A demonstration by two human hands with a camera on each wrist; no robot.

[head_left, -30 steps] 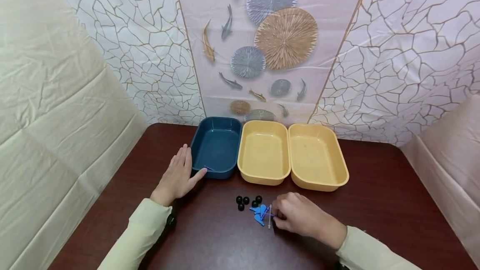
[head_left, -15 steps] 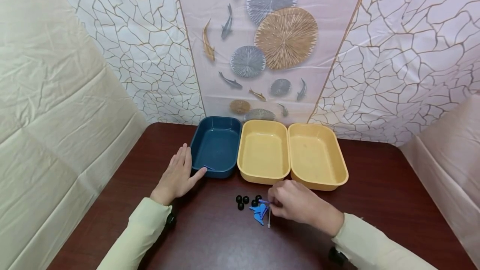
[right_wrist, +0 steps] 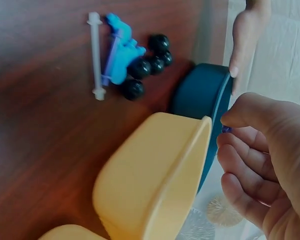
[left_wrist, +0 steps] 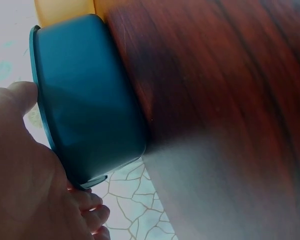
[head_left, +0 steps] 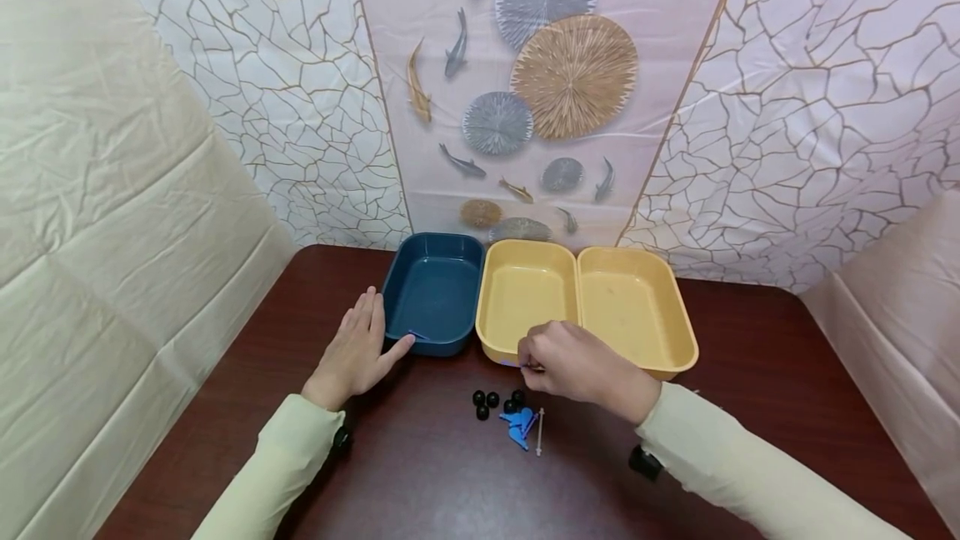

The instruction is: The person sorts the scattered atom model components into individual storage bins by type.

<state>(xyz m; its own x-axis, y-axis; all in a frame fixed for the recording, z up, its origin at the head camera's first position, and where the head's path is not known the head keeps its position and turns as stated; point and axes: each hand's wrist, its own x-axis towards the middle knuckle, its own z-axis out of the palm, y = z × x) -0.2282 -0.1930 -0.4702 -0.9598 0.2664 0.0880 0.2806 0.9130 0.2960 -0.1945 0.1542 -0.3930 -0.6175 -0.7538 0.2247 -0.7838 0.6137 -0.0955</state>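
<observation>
My right hand (head_left: 577,365) pinches a thin purple rod (head_left: 510,363) between thumb and fingers. In the head view it overlaps the front of the middle yellow bin (head_left: 528,290). The right wrist view shows just the end of the rod (right_wrist: 226,129) at the fingertips. With fingers straight, my left hand (head_left: 356,357) rests against the dark blue bin (head_left: 435,290), its thumb at the near rim. Inside that bin lies another thin purple rod (head_left: 418,335). On the table lie several small blue pieces (head_left: 517,437) with a purple rod among them, and a whitish rod (head_left: 540,432) beside them.
Several shiny black balls (head_left: 479,397) lie just left of and behind the blue pieces. A second yellow bin (head_left: 630,307) stands at the right end of the row. Patterned cloth (head_left: 750,148) hangs behind the dark wooden table (head_left: 420,473).
My right hand has lifted a purple rod from the pile and carried it up and slightly left, to the middle yellow bin's front. My left hand has stayed on the blue bin.
</observation>
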